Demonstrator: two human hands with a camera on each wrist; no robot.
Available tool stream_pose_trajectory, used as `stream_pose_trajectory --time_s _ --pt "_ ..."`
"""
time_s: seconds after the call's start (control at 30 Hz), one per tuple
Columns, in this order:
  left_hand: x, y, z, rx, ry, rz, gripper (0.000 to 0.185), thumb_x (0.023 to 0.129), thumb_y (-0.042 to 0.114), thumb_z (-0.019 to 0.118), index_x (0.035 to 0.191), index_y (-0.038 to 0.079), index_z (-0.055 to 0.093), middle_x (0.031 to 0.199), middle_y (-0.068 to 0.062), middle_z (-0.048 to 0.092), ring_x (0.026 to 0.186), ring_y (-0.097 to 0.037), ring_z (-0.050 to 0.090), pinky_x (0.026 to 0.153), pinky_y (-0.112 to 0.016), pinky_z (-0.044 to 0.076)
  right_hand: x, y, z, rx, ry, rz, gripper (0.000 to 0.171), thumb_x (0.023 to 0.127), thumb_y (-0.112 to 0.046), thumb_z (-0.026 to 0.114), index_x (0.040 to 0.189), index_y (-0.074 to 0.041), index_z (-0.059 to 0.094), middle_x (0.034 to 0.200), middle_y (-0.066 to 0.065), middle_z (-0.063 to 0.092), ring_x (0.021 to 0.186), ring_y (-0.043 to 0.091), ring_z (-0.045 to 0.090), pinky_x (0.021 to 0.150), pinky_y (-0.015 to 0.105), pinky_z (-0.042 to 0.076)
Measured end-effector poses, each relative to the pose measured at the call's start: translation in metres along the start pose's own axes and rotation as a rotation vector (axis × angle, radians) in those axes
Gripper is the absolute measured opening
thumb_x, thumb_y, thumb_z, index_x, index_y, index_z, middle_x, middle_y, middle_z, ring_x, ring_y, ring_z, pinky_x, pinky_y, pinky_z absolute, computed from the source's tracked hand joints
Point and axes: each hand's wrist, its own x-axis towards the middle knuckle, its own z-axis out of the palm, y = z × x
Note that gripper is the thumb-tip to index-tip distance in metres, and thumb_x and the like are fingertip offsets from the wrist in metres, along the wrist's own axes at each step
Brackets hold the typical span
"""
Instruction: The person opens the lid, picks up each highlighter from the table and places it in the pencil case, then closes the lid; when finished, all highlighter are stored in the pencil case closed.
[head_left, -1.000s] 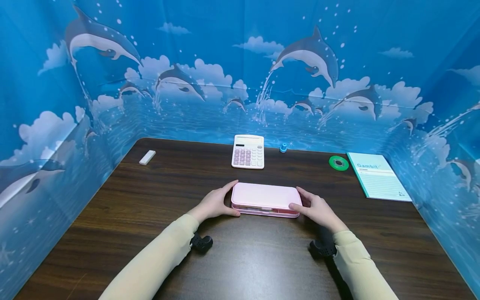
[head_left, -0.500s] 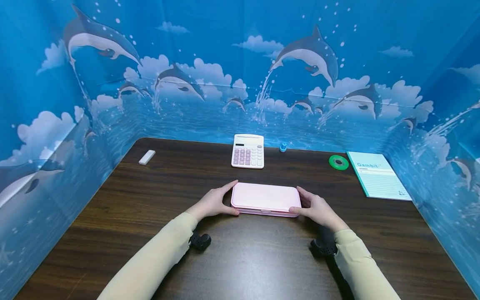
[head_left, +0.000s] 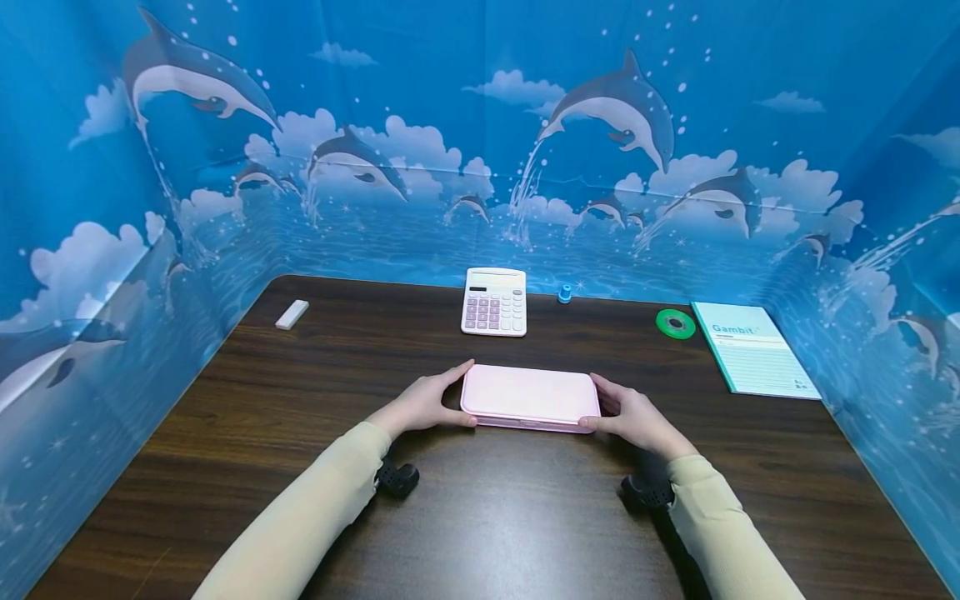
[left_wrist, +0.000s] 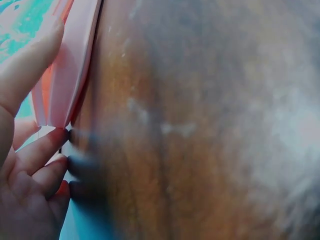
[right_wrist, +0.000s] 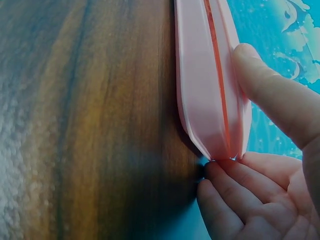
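Observation:
A pink pencil case (head_left: pixel 529 394) lies lengthwise on the dark wooden table, its lid down over the base. The left hand (head_left: pixel 429 403) grips its left end, thumb along the front side and fingers at the end. At the other end the right hand (head_left: pixel 633 421) holds it, thumb at the front corner and fingertips behind. In the right wrist view, a thin orange-red line runs between lid and base of the pencil case (right_wrist: pixel 200 85). The left wrist view shows a pink wall of the pencil case (left_wrist: pixel 75 65) beside the thumb; the case's contents are hidden.
Behind the case stands a white calculator (head_left: pixel 494 302), with a small blue object (head_left: pixel 565 293) to its right. A green disc (head_left: pixel 676 324) and a notepad (head_left: pixel 753 348) lie at the right. A white block (head_left: pixel 292 314) sits far left. A dolphin-print curtain (head_left: pixel 420 167) surrounds the table.
The pencil case lid has come down onto the base, and the front gap seen earlier has narrowed. Both hands stay at the case's ends.

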Motion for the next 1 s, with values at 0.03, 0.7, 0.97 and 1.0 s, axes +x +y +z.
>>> stream_pose_trajectory --time_s 0.03,0.7,0.97,1.0 --pt "0.0002 -0.0004 -0.0005 -0.002 -0.005 0.001 0.099 0.075 0.052 0.075 0.152 0.020 0.024 0.149 -0.012 0.037 0.133 -0.030 0.041 0.107 -0.045 0.034 -0.0001 -0.0001 -0.0002 0.001 0.000 0.001 0.096 0.077 -0.048 0.074 0.147 -0.001 0.030 0.146 0.022 0.039 0.131 0.037 0.042 0.101 0.048 0.040" --pt "0.0030 -0.0008 0.0001 -0.021 -0.004 -0.034 0.092 0.078 0.057 0.069 0.152 0.022 0.026 0.151 -0.008 0.036 0.135 -0.028 0.039 0.108 -0.046 0.033 -0.0002 0.0001 0.0006 -0.009 0.018 -0.005 0.095 0.074 -0.050 0.076 0.146 -0.004 0.035 0.144 0.019 0.043 0.130 0.035 0.044 0.100 0.047 0.041" --pt "0.0021 0.0036 -0.0002 -0.016 0.000 -0.047 0.093 0.078 0.055 0.071 0.151 0.020 0.027 0.150 -0.009 0.037 0.135 -0.028 0.039 0.108 -0.046 0.033 -0.0012 0.0002 0.0013 -0.009 0.027 -0.015 0.093 0.076 -0.047 0.076 0.146 -0.002 0.034 0.143 0.020 0.043 0.130 0.036 0.044 0.100 0.047 0.040" --pt "0.0016 0.0043 0.0000 -0.011 0.000 -0.052 0.093 0.077 0.054 0.071 0.151 0.020 0.027 0.150 -0.009 0.037 0.134 -0.028 0.039 0.108 -0.046 0.034 -0.0014 0.0004 0.0017 -0.008 0.029 -0.016 0.093 0.076 -0.047 0.076 0.146 -0.002 0.035 0.143 0.020 0.043 0.130 0.036 0.044 0.100 0.047 0.040"
